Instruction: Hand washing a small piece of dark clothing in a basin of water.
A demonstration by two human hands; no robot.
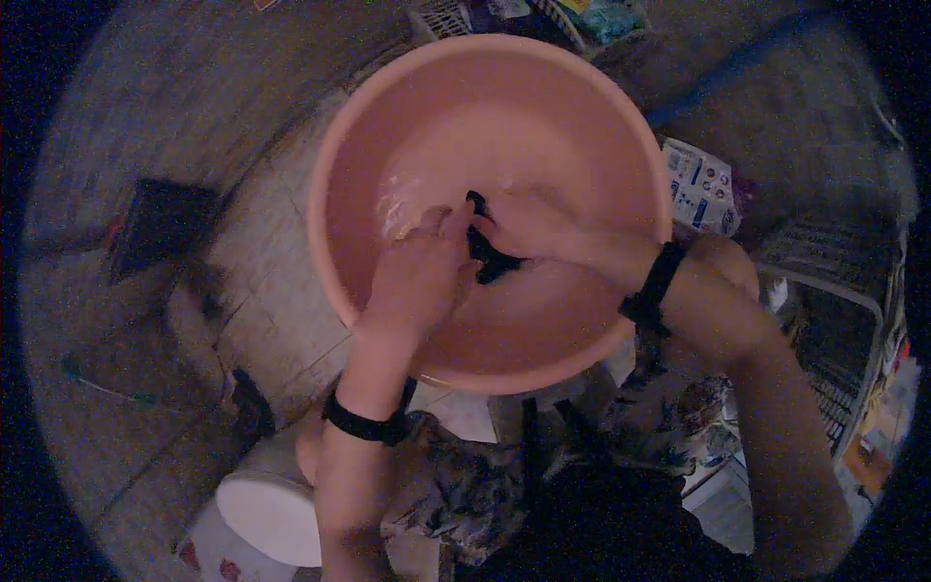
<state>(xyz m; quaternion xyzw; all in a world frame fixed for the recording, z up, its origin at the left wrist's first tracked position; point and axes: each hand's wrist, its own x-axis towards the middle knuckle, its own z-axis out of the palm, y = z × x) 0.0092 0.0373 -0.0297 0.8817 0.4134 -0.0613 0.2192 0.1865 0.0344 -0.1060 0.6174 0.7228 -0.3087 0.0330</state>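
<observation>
A large round pink basin stands on the floor in front of me. It seems to hold water, as glints show on its left inner side. Inside it, both hands are closed on a small piece of black cloth whose full shape I cannot make out. My left hand grips the cloth from the left, back of the hand upward. From the other side my right hand pinches the cloth's upper part, its outline smeared by motion. The hands almost touch, and a black band circles each wrist.
Right of the basin lies a white printed package, with a grey slatted crate beyond my right arm. A basket of things stands behind the basin. At lower left is a white round-topped container; farther left lies a dark flat square object.
</observation>
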